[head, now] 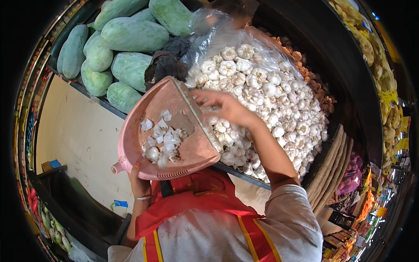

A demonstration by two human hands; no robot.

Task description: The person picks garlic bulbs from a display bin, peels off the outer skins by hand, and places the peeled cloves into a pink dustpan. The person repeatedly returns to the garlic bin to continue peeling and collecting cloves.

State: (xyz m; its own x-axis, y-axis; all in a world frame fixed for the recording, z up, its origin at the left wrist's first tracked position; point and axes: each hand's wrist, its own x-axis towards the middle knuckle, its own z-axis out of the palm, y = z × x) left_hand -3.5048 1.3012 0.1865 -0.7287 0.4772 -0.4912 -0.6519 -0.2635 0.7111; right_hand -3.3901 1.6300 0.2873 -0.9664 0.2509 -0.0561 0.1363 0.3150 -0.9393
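My left hand [139, 180] grips the lower rim of a pink plastic dustpan [199, 144], near its stub handle. Inside the dustpan lie papery garlic skins [170, 139] and what looks like a garlic bulb [152, 154]. Blurred, my right hand [221, 106] is at the dustpan's straight edge, over a large heap of white garlic bulbs [271, 88]. Its fingers are apart, and nothing shows in them. A clear plastic sheet [209, 42] covers the back of the heap.
Green wax gourds [134, 34] lie at the upper left, beside a dark crumpled cloth [170, 62]. Brownish bulbs [311, 70] line the heap's far right side. Thick rope coils [330, 167] stand at the right. A black bin [75, 203] is at the lower left. Shelves of goods flank both sides.
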